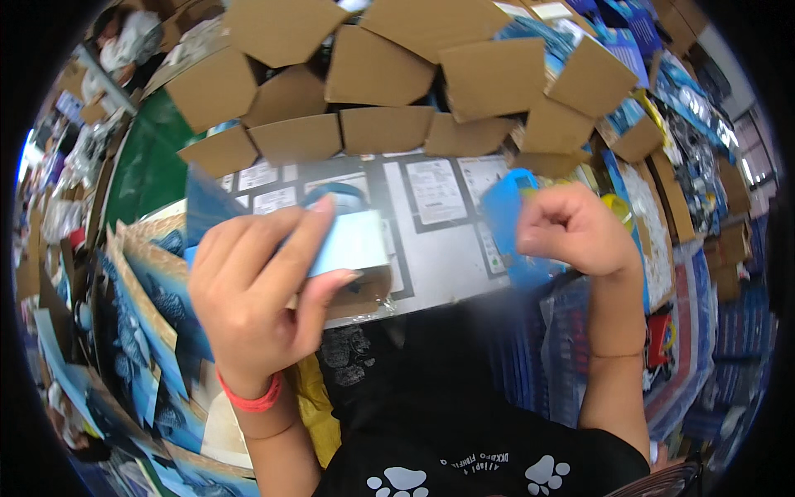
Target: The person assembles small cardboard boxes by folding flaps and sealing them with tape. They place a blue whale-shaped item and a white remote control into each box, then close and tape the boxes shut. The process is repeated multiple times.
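My left hand (pixel 265 282) is closed around a small light-blue carton (pixel 352 240), the thumb and fingers pressing its near face. A darker blue panel (pixel 211 207) shows behind the knuckles, and I cannot tell whether it belongs to this carton. My right hand (pixel 575 228) is curled shut beside a bright blue plastic-looking piece (pixel 505 215), which appears pinched in its fingers. Motion blurs that piece, so its exact kind is unclear. Both hands are raised over a grey tabletop (pixel 397 240) with white printed labels on it.
Open brown cardboard boxes (pixel 381 66) line the far edge of the table. Blue printed cardboard sheets (pixel 145 323) stand upright at the left. A cardboard tray with white material (pixel 650 224) lies at the right. Farther back at the upper left is another person (pixel 132 45).
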Demonstrator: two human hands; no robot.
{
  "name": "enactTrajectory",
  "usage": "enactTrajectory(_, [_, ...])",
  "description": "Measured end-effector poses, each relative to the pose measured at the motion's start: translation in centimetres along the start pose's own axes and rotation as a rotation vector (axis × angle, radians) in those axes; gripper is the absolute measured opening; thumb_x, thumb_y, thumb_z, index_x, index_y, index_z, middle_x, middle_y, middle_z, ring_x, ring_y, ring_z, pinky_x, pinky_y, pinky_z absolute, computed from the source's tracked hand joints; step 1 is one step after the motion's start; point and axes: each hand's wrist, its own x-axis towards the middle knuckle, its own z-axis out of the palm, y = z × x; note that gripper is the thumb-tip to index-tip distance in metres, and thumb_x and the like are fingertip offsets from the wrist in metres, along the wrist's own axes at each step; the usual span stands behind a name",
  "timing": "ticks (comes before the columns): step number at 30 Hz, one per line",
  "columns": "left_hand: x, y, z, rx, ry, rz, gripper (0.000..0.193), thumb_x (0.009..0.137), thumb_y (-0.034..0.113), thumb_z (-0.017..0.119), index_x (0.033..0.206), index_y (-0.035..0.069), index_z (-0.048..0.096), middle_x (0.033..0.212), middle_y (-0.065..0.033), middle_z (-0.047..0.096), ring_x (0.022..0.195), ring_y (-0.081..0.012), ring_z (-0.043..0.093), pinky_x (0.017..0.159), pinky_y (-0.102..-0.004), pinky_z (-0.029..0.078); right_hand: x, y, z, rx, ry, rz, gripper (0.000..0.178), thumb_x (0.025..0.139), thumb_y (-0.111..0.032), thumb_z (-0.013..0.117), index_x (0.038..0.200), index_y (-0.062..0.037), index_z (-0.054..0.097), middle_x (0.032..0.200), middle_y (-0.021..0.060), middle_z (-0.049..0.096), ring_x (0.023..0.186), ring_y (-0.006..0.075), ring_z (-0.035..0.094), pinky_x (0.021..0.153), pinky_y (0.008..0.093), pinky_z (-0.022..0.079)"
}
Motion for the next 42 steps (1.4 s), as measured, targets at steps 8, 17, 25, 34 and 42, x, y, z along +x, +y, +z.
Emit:
enactTrajectory(8, [-0.6, -0.1, -0.7, -0.011, 0.008, -0.02, 0.043, 0.08, 0.033, 0.077, 0.111, 0.004, 0.076, 0.093, -0.0096, 0.071, 0.078, -0.0288, 0.064, 0.073, -0.0372, 0.05, 7.0, -8.0, 4.6, -0.034, -0.298, -0.097, 0.021, 0.088, -0.017, 0.079, 0.077, -0.0028, 0.068, 0.073, -0.0019, 0.063, 0.068, 0.0048, 0.054, 0.06, 0.0234, 0.042])
enactTrajectory(17, [-0.9, -0.4, 0.0, 0.029, 0.072, 0.02, 0.039, 0.078, 0.033, 0.077, 0.108, 0.008, 0.076, 0.09, -0.0046, 0.069, 0.075, -0.023, 0.063, 0.069, -0.0345, 0.047, 8.3, -6.6, 5.5, -0.316, -0.279, 0.065, 0.031, 0.095, -0.029, 0.074, 0.076, -0.0076, 0.063, 0.066, -0.0077, 0.054, 0.063, 0.0018, 0.044, 0.055, 0.0201, 0.034])
enactTrajectory(25, [-0.8, 0.2, -0.2, 0.031, 0.035, 0.019, 0.037, 0.081, 0.034, 0.075, 0.108, 0.009, 0.076, 0.09, -0.0045, 0.068, 0.074, -0.0231, 0.062, 0.07, -0.0342, 0.047, 7.6, -1.0, 6.2, 0.296, -0.403, 0.041, 0.021, 0.097, -0.024, 0.07, 0.088, -0.0093, 0.058, 0.079, -0.0088, 0.053, 0.073, 0.0017, 0.046, 0.062, 0.0207, 0.038])
enactTrajectory(34, [-1.1, -0.3, -0.2, 0.056, 0.05, 0.038, 0.038, 0.087, 0.038, 0.07, 0.114, 0.011, 0.076, 0.091, -0.0051, 0.068, 0.076, -0.0249, 0.062, 0.073, -0.036, 0.047, 9.0, 4.7, 11.7, 0.463, -0.233, -0.229, 0.052, 0.09, -0.057, 0.072, 0.086, -0.0107, 0.05, 0.079, -0.0041, 0.052, 0.075, 0.0069, 0.045, 0.063, 0.0239, 0.039])
enactTrajectory(42, [-0.5, 1.0, 0.4, 0.245, -0.056, 0.059, 0.048, 0.076, 0.023, 0.072, 0.123, 0.033, 0.075, 0.093, -0.0065, 0.062, 0.083, -0.0251, 0.059, 0.077, -0.0364, 0.045, 3.0, 10.1, 11.0, 0.763, 0.07, -0.071, 0.035, 0.092, -0.038, 0.078, 0.096, -0.0095, 0.058, 0.076, -0.002, 0.053, 0.065, 0.0065, 0.047, 0.055, 0.0224, 0.036])
